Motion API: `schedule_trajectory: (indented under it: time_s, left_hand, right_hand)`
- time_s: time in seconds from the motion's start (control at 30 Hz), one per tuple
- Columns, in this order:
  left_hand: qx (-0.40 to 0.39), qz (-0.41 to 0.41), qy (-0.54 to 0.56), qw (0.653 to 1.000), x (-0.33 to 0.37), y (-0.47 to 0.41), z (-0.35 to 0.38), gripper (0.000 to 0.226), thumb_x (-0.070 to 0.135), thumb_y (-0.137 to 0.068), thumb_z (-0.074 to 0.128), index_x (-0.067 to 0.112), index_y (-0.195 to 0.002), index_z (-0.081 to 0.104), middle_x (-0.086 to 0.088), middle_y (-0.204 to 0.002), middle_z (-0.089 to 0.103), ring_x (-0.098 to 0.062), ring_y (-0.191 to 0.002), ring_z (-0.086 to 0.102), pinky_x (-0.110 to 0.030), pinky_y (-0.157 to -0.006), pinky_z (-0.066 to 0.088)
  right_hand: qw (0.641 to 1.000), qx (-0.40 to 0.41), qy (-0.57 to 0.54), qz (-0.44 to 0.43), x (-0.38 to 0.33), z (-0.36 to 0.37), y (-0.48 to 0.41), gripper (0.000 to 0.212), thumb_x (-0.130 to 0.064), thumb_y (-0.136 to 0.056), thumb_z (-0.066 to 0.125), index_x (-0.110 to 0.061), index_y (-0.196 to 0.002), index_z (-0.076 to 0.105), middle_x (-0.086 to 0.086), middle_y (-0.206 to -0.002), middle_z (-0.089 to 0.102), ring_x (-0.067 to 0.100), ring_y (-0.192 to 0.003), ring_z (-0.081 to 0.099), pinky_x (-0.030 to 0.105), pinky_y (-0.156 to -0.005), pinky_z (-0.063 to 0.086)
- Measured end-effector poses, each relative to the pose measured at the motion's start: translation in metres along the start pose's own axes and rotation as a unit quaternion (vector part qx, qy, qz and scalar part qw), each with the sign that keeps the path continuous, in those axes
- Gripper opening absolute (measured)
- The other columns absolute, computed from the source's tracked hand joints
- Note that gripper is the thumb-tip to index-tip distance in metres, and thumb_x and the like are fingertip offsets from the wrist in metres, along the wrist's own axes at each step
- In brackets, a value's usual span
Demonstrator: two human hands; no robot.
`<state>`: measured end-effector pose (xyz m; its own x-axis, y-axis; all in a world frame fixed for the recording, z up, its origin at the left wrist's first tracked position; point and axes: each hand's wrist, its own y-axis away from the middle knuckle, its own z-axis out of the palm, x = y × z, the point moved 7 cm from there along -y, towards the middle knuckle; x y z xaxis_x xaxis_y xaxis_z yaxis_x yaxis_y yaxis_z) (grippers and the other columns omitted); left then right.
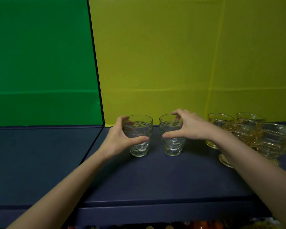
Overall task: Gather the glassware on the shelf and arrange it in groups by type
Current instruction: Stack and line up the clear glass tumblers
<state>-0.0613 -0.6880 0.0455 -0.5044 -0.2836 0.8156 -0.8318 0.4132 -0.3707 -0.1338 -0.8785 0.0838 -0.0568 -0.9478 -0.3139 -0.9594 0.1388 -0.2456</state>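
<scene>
left hand (118,138) wrapped round one clear tumbler (137,135) | right hand (186,125) gripping the other tumbler (171,138) | amber footed cups (244,131) bunched near the shelf's (155,179) right edge

Two clear dimpled tumblers (138,136) (172,135) stand upright side by side; amber footed dessert cups (244,134) cluster at three o'clock.

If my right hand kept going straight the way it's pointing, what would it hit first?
The right hand points left, already around the right clear tumbler. Beyond it, the left clear tumbler likely comes first, though depth is unclear.
</scene>
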Motion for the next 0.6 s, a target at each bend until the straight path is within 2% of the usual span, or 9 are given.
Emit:
schedule_trajectory:
  time_s: [0.13,0.3,0.4,0.6]
  left_hand:
    - [-0.007,0.011,0.019,1.000,-0.002,-0.001,0.007,0.104,0.056,-0.034,0.079,0.022,-0.123,0.040,0.005,-0.117,0.056,-0.009,-0.110,0.056,-0.032,-0.101,0.043]
    - [-0.024,0.015,0.037,0.999,-0.002,0.000,0.012,0.098,0.056,-0.035,0.080,0.027,-0.119,0.039,0.013,-0.113,0.055,-0.005,-0.109,0.055,-0.025,-0.097,0.042]
    - [-0.033,0.019,0.040,0.998,0.000,0.003,0.013,0.102,0.054,-0.039,0.085,0.022,-0.124,0.038,0.009,-0.116,0.055,-0.005,-0.109,0.054,-0.022,-0.095,0.039]
    - [-0.060,0.023,0.057,0.996,0.004,0.004,0.014,0.101,0.040,-0.051,0.081,0.015,-0.134,0.030,0.003,-0.127,0.049,-0.010,-0.113,0.051,-0.024,-0.097,0.039]
  right_hand:
    - [1.000,0.008,0.017,0.007,0.004,-0.004,0.010,0.092,-0.063,-0.062,0.069,-0.020,-0.136,0.035,0.001,-0.128,0.050,0.013,-0.098,0.045,0.031,-0.092,0.037]
    - [0.999,0.014,0.027,0.024,0.005,-0.005,0.016,0.093,-0.064,-0.062,0.067,-0.021,-0.137,0.035,0.002,-0.131,0.050,0.019,-0.116,0.048,0.031,-0.095,0.036]
    - [0.999,0.012,0.026,0.032,0.003,-0.005,0.018,0.095,-0.065,-0.062,0.067,-0.021,-0.138,0.034,0.002,-0.134,0.049,0.019,-0.121,0.047,0.031,-0.097,0.036]
    - [0.999,0.000,0.017,0.049,-0.001,-0.006,0.025,0.098,-0.066,-0.062,0.066,-0.021,-0.142,0.029,0.005,-0.144,0.041,0.021,-0.130,0.040,0.034,-0.105,0.033]
